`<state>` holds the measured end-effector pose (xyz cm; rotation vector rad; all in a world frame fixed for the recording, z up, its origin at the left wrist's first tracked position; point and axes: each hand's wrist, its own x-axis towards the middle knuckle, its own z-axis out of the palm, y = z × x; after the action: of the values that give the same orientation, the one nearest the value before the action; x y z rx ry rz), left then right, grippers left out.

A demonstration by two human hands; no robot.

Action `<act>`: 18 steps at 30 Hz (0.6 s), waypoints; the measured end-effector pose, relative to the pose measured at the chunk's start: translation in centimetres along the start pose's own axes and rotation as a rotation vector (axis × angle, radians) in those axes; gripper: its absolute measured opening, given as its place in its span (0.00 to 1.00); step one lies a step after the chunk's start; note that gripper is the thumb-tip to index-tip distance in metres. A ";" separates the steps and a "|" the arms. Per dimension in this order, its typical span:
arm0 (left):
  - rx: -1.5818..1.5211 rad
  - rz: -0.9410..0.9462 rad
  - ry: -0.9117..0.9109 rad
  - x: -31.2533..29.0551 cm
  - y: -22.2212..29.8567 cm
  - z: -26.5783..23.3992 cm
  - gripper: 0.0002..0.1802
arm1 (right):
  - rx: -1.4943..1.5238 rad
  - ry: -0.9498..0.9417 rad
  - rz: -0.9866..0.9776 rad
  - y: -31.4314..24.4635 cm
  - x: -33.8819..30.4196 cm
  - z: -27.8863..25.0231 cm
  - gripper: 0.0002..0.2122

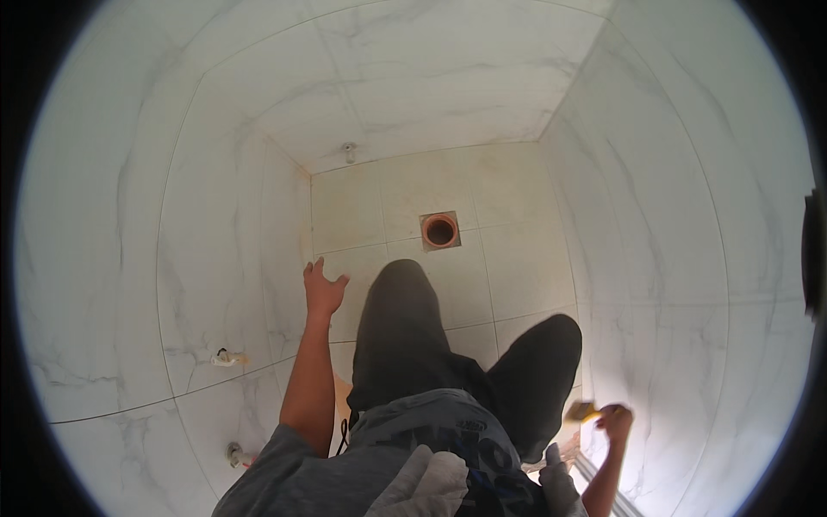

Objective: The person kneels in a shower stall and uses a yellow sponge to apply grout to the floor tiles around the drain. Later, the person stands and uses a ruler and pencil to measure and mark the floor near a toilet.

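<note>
My right hand (616, 422) is closed around the handle of a paintbrush (582, 412), held out beside my right knee near the right wall. The brush has a yellowish look and is a little blurred. On the other side, my left hand (324, 289) is stretched out with its fingers spread, beside my left knee and close to the foot of the left wall. Nothing is in it. Whether its fingertips touch the wall or floor I cannot tell.
A round orange pipe opening (441, 230) sits in a square cutout in the pale floor tiles (517, 258). Marbled tile walls close in around me. Pipe fittings stick out of the far wall (349, 153) and left wall (228, 357). Pale grey cloth (426, 482) hangs at my chest.
</note>
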<state>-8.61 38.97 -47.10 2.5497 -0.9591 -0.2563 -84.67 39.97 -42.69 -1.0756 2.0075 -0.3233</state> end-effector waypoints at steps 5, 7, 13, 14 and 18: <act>-0.278 -0.123 -0.068 -0.4 4.6 -9.4 0.46 | -0.298 -0.028 -0.484 -28.0 7.0 0.5 0.09; 0.009 0.132 0.167 -1.6 6.7 -14.8 0.48 | -0.184 -0.153 -0.464 -36.0 9.2 4.9 0.09; -0.495 0.040 0.703 2.3 10.3 -26.2 0.30 | -0.430 -0.319 -0.526 -45.1 13.1 11.6 0.11; -0.721 0.061 0.822 2.7 10.8 -26.1 0.24 | -0.237 -0.318 -0.509 -45.3 13.3 11.5 0.11; -0.572 -0.324 0.841 2.8 11.4 -26.6 0.22 | -0.074 -0.372 -0.582 -46.5 15.7 10.9 0.14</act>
<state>-5.10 37.38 -18.27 1.9463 -0.1158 0.3842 -54.39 1.17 -32.38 -1.6289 1.3624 -0.3186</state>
